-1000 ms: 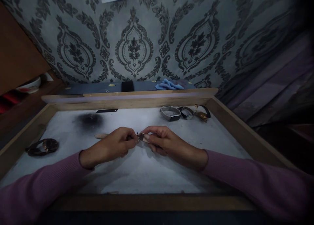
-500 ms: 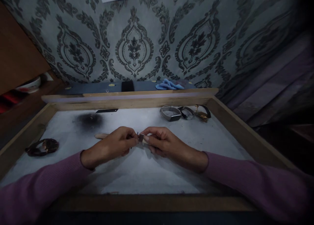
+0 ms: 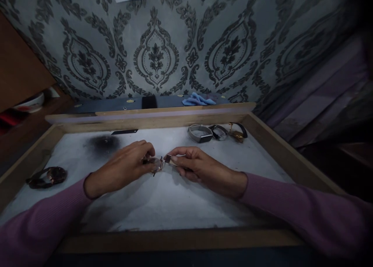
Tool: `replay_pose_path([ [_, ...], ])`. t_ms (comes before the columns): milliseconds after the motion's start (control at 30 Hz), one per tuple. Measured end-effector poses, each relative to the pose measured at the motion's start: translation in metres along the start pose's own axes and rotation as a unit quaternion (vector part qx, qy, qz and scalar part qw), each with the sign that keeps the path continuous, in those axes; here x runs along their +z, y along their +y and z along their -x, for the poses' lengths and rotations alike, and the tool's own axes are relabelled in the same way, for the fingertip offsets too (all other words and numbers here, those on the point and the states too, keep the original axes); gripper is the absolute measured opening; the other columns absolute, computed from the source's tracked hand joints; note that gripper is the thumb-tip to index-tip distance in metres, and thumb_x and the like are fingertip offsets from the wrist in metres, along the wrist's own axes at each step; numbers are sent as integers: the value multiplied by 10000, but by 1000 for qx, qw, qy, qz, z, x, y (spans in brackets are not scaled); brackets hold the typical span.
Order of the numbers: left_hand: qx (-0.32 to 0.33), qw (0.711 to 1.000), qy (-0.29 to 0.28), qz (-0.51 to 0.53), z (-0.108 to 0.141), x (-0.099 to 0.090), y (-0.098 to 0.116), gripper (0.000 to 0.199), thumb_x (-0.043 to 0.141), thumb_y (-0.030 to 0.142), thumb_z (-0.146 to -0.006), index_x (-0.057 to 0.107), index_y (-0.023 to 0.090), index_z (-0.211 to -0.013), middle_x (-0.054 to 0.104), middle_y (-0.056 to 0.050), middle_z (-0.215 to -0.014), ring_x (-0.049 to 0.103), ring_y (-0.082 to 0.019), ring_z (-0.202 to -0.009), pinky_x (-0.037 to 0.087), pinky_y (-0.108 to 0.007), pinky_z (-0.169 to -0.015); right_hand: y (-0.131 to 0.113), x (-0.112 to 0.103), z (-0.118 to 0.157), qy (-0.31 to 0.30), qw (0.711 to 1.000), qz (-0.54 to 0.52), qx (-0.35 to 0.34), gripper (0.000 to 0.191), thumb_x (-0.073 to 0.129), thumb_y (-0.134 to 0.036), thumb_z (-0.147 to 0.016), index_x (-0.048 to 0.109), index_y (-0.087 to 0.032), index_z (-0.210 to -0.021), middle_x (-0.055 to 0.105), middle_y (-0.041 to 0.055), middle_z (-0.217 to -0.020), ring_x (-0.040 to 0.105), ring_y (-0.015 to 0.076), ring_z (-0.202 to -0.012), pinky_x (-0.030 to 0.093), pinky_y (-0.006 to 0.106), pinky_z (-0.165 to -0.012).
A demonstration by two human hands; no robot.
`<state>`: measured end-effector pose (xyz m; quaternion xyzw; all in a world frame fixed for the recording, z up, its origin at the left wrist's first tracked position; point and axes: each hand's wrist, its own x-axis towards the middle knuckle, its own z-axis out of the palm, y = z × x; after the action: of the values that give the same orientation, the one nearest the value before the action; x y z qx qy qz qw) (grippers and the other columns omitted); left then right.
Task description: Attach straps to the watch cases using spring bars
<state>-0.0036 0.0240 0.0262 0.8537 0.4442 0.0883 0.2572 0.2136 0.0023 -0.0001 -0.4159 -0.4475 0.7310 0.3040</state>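
Observation:
Over the middle of the tray, my left hand is closed around a watch. The watch's round rim shows past my fingertips, with thin dark lugs at its right side; my fingers cover the rest. Facing it, my right hand pinches a watch strap between thumb and fingers. The strap has a dark brown face and a pale beige underside, and its end points at the watch. A small gap seems to lie between the two, though the dim light blurs it.
A wooden-rimmed tray with a white bottom surrounds my hands. Toward its back right lie a grey band watch, a black watch and a gold watch. Another watch sits at left. Behind the rim is a blue cloth.
My left hand has shifted left and turned, uncovering the watch's round rim. The strap end in my right hand now stands slightly apart from the watch. A beige strap piece at left is now hidden.

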Motion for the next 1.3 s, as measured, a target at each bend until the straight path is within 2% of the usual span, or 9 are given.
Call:
replay_pose_path([
  [100,10,999,-37,-23,0,1,-2,175,540,371,-877,545,198,-901,572,-21,-875,513,-179,-779,351,-280,-655,2,-3,-1,-6,1000,1,-4,141,603,-270,-889,618,-137,-935,494,-66,-520,281,29,-381,142,192,-375],
  [367,-31,997,-68,30,-5,6,1,141,582,313,-836,542,196,-903,569,-2,-851,502,-168,-761,333,-272,-658,6,-4,-4,-6,1000,8,-8,137,607,-266,-883,610,-138,-932,503,-69,-516,285,28,-379,155,181,-366],
  [567,10,997,-65,30,-7,7,-2,173,505,329,-880,507,195,-772,514,18,-737,464,-144,-674,301,-259,-602,2,-2,-1,-4,1000,13,-4,151,597,-277,-883,602,-131,-923,493,-72,-521,279,27,-383,152,184,-374],
  [667,6,993,-75,95,-7,6,-4,207,450,333,-919,487,195,-770,526,25,-697,480,-130,-642,335,-252,-591,2,-3,-1,0,1000,10,-3,164,614,-293,-872,604,-137,-919,492,-73,-516,280,28,-379,151,183,-370],
  [800,-25,968,-99,229,-7,7,-8,173,447,328,-929,482,189,-831,615,6,-728,551,-124,-637,427,-251,-614,3,-4,-3,14,1000,8,-14,192,644,-320,-851,611,-143,-917,493,-72,-506,267,29,-374,141,184,-361],
  [867,-32,962,-108,248,-7,9,-10,177,459,330,-925,492,183,-830,606,8,-703,546,-117,-601,431,-240,-575,3,-4,-4,21,1000,13,-18,195,646,-325,-846,615,-143,-911,493,-70,-504,271,30,-379,145,181,-363],
  [1067,-26,969,-108,221,-4,9,-5,147,466,261,-905,535,173,-809,560,15,-712,543,-113,-627,435,-224,-582,6,-5,-5,30,998,42,-31,227,655,-351,-835,625,-142,-919,480,-66,-508,299,37,-398,158,189,-374],
  [1300,-2,987,-90,131,1,10,2,89,484,182,-867,546,197,-805,477,54,-668,447,-105,-620,319,-229,-562,4,-4,-4,17,997,67,-39,234,641,-370,-847,622,-145,-909,476,-66,-516,283,33,-393,146,203,-375],
])
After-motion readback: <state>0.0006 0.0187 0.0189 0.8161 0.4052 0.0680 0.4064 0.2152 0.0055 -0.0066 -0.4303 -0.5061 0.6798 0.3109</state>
